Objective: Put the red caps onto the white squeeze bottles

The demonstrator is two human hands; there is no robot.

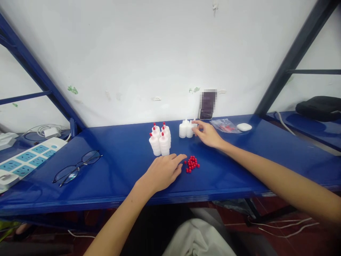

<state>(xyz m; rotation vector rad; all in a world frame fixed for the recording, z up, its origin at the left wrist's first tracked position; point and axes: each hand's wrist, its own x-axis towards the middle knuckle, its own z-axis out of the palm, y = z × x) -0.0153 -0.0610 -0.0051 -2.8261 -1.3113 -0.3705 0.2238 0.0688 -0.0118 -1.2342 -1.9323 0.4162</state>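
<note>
My left hand (165, 171) rests on the blue table with its fingers stretched and thumb apart, holding nothing. Its fingertips are right beside a loose pile of small red caps (192, 163). Farther back, my right hand (208, 133) has thumb and fingers closed around a small white plastic bottle (194, 124), partly hidden by the fingers. That bottle is at the right end of a cluster of uncapped white bottles (182, 130). Behind my left hand stands a group of several white bottles (164, 145) with red caps on their nozzles.
A phone (206, 105) leans on the wall. Near it lie a clear bag (225, 126) with red pieces and a white rounded object (244, 127). Eyeglasses (77, 168) and a power strip (32, 159) are at left. The table's front edge (106, 203) runs before me.
</note>
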